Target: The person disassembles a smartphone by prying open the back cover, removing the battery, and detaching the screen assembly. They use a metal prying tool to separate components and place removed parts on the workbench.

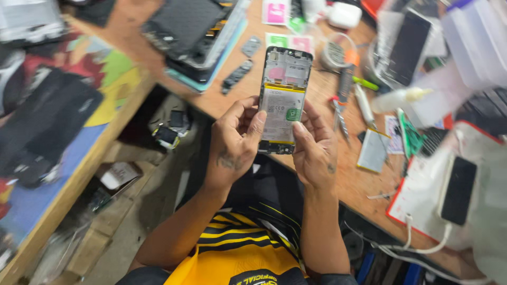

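The person is holding an opened phone (282, 100) upright between both hands, its back cover off so that the pale battery and the inner frame are facing the camera. The left hand (235, 142) is curling around the phone's left edge, its thumb pressing flat on the lower part of the battery and its fingers folding in behind the casing. The right hand (315, 150) is gripping the phone's lower right edge in the same way, thumb lying on the battery face just beside the left thumb, the other fingers wrapping behind and out of sight. Both hands are thus closing on the phone, which is rising out of them over the edge of the wooden workbench (346, 179). Just beyond the right hand, to its outer side, a pair of tweezers (340, 119) and a screwdriver (344, 83) are lying on the bench, and slightly farther out a loose flat battery (373, 151) is resting near a dark phone (457, 190) lying on a white mat. Beyond the left hand, farther up the bench, a stack of dismantled phone frames (193, 37) is sitting with two small dark cover plates (238, 75) lying close to it. Below the left hand, off the bench, a small dark part (166, 134) is lying on a lower ledge.
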